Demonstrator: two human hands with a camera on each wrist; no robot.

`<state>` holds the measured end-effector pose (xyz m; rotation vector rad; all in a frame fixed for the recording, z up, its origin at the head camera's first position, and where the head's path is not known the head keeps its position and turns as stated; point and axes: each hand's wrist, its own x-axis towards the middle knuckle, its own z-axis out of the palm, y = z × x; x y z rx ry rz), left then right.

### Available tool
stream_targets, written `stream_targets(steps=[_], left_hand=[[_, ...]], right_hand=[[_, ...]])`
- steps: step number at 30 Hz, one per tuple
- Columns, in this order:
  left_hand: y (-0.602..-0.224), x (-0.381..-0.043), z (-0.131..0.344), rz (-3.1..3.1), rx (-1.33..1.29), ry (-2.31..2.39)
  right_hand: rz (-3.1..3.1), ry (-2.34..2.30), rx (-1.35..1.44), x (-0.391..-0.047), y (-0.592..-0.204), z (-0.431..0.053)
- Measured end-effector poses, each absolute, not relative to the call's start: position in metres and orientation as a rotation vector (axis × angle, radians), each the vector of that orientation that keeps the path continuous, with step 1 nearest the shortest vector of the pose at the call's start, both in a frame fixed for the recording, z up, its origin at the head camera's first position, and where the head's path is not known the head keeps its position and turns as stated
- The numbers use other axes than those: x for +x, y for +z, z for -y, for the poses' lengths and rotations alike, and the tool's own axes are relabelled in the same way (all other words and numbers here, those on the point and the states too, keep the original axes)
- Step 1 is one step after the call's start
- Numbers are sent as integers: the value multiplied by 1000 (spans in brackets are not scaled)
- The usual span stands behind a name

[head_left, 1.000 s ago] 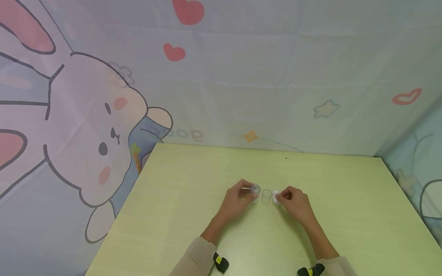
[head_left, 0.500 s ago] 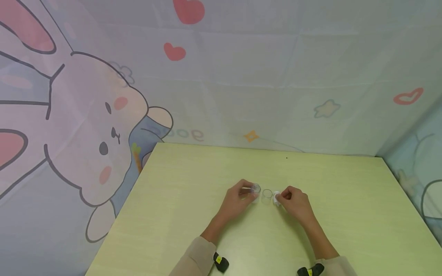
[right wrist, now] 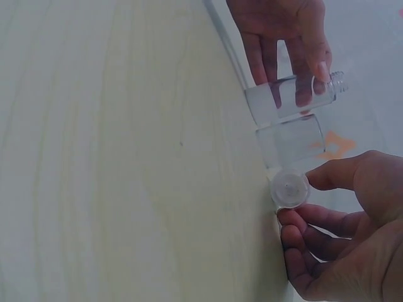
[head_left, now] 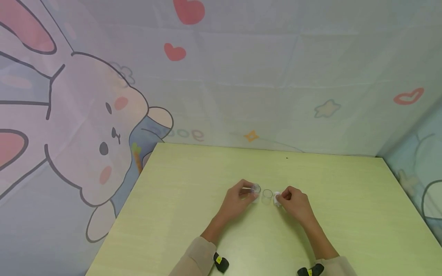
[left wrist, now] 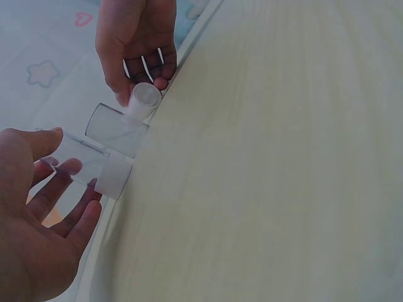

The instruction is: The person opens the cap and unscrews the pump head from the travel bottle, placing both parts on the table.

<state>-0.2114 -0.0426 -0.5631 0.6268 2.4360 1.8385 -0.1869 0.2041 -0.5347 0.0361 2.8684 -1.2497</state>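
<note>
My left hand [head_left: 236, 200] grips a clear bottle [right wrist: 289, 97], its thumb and fingers on opposite sides. The bottle stands upright, with a threaded open neck and a whitish lower part seen in the left wrist view. Right beside it a clear, open-topped cylinder like a cup or overcap [left wrist: 116, 130] stands on the table, touched by neither hand. To the right of that, my right hand [head_left: 296, 204] pinches a small white cap-like piece [right wrist: 289, 187] between thumb and fingertips, low at the tabletop. Its round end faces the right wrist camera.
The pale yellow-green wooden table [head_left: 193, 172] runs back to a hanging cloth [head_left: 241, 76] printed with a rabbit and hearts. A tiny dark speck [head_left: 286, 158] lies near the table's far edge. Black wrist bands [head_left: 221, 263] sit at the sleeves.
</note>
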Motion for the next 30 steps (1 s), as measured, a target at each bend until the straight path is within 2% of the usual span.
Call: stream_targets(steps=[30], left_hand=[[-561, -209, 41, -2420, 584, 1866]], right_hand=[[-2857, -1239, 46, -184, -533, -203]])
